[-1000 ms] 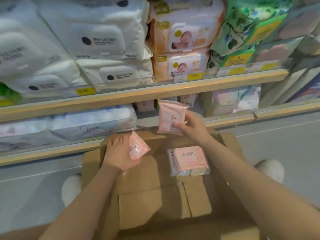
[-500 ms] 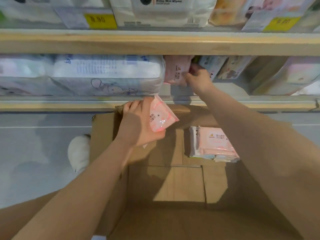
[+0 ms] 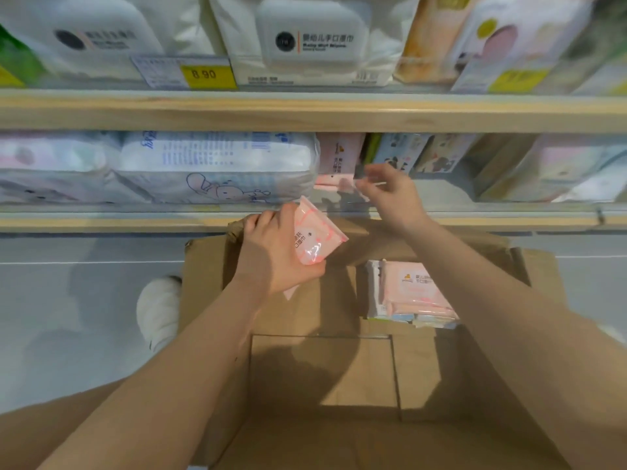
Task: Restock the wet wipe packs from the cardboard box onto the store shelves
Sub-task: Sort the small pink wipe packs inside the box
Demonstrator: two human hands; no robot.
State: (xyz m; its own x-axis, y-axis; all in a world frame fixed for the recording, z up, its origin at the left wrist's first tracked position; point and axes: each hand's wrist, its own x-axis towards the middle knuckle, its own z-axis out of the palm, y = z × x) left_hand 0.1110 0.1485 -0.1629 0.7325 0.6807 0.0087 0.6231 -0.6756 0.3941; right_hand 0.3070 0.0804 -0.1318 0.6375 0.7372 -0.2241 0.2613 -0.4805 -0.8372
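Observation:
My left hand [image 3: 276, 254] grips a small pink wet wipe pack [image 3: 314, 240] above the far rim of the open cardboard box [image 3: 322, 374]. A stack of pink wet wipe packs [image 3: 412, 291] lies inside the box at the right. My right hand [image 3: 390, 195] hovers in front of the lower shelf [image 3: 475, 217] with its fingers apart and nothing in them. Just left of it a pink pack [image 3: 339, 157] stands upright on that shelf, next to a big white pack with a rabbit drawing [image 3: 217, 167].
The upper shelf board [image 3: 305, 111] carries large white wipe packs [image 3: 312, 39] and a yellow price tag [image 3: 207, 74]. Other small packs [image 3: 427, 152] stand right of my right hand. A white shoe [image 3: 159, 310] rests on the grey floor left of the box.
My right hand carried a pink pack up to the lower shelf, set it upright there and let go, pulling back slightly. My left hand kept its pack by the box rim.

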